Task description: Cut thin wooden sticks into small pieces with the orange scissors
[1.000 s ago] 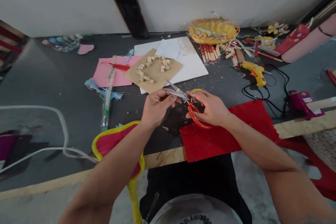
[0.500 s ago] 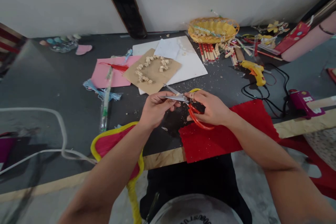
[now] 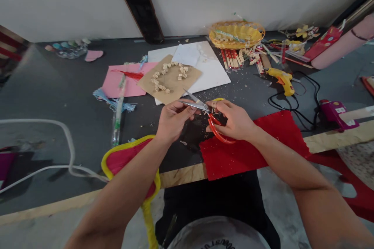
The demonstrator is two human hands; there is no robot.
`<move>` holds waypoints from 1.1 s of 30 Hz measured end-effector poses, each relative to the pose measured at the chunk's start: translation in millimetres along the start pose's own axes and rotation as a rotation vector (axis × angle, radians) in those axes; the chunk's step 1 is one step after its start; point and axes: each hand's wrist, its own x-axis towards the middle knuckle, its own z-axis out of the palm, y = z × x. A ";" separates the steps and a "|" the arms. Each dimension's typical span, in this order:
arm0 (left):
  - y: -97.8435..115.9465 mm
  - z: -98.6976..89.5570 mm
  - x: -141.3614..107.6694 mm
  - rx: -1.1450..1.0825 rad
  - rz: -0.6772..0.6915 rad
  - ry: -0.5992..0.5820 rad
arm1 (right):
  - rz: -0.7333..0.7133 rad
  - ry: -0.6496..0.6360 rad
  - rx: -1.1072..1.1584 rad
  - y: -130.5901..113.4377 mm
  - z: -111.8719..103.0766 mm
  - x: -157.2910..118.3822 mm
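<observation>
Head view, scissors (image 3: 221, 135): over the dark table (image 3: 73, 85), between the two hands, blades parted and pointing away to the left, red handles low on the right.
Left hand (image 3: 172, 121): thumb and forefinger pinched together beside the nearer blade; what lies between them is too small to tell.
Right hand (image 3: 237, 121): fingers bent around the scissors' handles, thumb side toward the blades.
Pale piece (image 3: 198, 102): small, by the opening of the blades; whether it touches them I cannot tell.
Brown paper (image 3: 172, 78): just beyond the blade tips, one corner near the left hand, overlapping the white board (image 3: 217, 74), with pale clusters (image 3: 157, 85) in a curve on top.
Front edge: the wooden strip (image 3: 184, 175) runs below both hands; the red cloth (image 3: 245, 155) overhangs it under the right forearm.
Left side: a strip of dark tabletop separates the left hand from the clear tube (image 3: 118, 118); the yellow-rimmed padded piece (image 3: 125, 159) reaches over the edge beneath the left forearm.
Right side: dark tabletop, then the yellow glue gun (image 3: 283, 80) and its looped black cord (image 3: 271, 103), well apart from the right hand.
Far edge: the wicker basket (image 3: 253, 44) and the leaning phone (image 3: 142, 11) stand near the wall (image 3: 73, 4).
</observation>
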 end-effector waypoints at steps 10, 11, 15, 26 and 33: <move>-0.6 -4.6 0.5 -0.047 -0.130 -0.070 | -0.058 -0.066 0.042 6.7 -2.3 1.5; -0.1 -4.4 0.2 -0.050 -0.134 -0.069 | -0.072 -0.063 0.052 7.1 -2.2 1.8; 2.9 -2.0 -1.3 -0.052 -0.129 -0.057 | -0.106 -0.044 0.037 5.5 -1.5 2.0; 1.7 0.2 -0.6 -0.035 -0.055 -0.010 | -0.029 -0.008 -0.015 1.1 1.3 0.1; 3.7 -2.0 -2.7 -0.018 -0.123 -0.062 | -0.044 -0.053 -0.005 5.5 -0.1 1.1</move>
